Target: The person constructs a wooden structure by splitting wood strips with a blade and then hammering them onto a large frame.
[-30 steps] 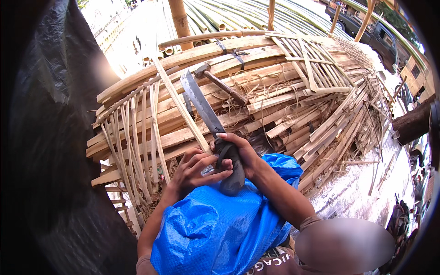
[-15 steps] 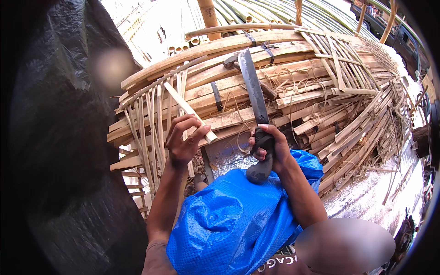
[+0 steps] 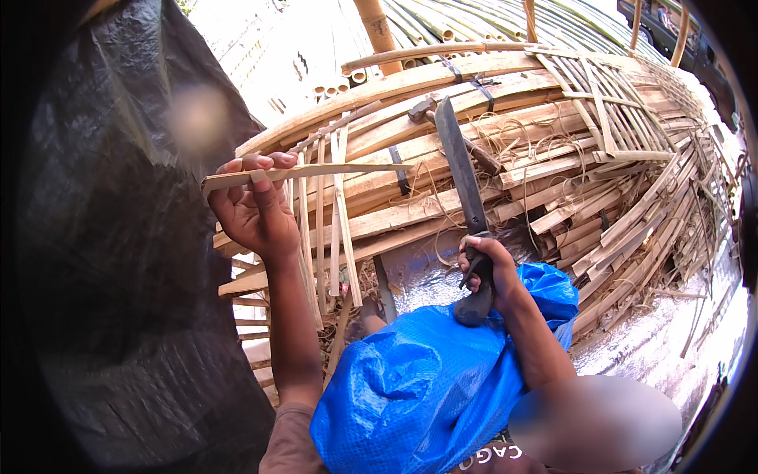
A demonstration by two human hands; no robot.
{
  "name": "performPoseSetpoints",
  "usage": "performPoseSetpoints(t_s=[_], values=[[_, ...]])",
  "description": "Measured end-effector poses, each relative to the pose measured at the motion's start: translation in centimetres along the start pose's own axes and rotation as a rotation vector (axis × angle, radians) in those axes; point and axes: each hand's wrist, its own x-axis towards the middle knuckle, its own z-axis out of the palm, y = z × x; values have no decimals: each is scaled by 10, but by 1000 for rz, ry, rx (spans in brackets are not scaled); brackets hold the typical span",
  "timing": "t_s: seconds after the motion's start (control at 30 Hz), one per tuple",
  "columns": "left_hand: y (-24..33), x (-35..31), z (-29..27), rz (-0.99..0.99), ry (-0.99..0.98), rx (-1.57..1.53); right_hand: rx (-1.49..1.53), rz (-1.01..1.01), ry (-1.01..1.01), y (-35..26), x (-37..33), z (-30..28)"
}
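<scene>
A pale bamboo strip [image 3: 339, 168] is pinched between the thumb and fingers of my left hand [image 3: 257, 201], raised at the left. It lies nearly level, its narrow end reaching right over the stacked slats. My right hand [image 3: 488, 265] grips the dark wrapped handle of a machete [image 3: 460, 162], whose long blade points up and away, apart from the strip. A blue tarp [image 3: 418, 379] covers my lap under the right forearm. Below and right of my left hand, several thin bamboo strips [image 3: 338, 213] hang over the slats' near edge.
Long split bamboo slats [image 3: 418, 146] lie stacked ahead, with a hammer [image 3: 462, 138] on them. A lattice of strips [image 3: 596, 103] rests at the far right. Black plastic sheeting [image 3: 134, 261] hangs on the left. Green bamboo poles [image 3: 474, 24] lie beyond, near a dark vehicle [image 3: 695, 55].
My left hand has moved left and up, swinging the strip from a steep slant to nearly level. The machete stays upright in my right hand. The whole view has shifted slightly.
</scene>
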Motion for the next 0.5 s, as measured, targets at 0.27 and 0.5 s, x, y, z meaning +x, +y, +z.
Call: performPoseSetpoints(t_s=[0.27,0.5], values=[[12,13,5,-60,-57,-91,-429,-353,176,-9,0,16],[6,1,32,-56,187,-99,-960,-499,73,2,-1,58]])
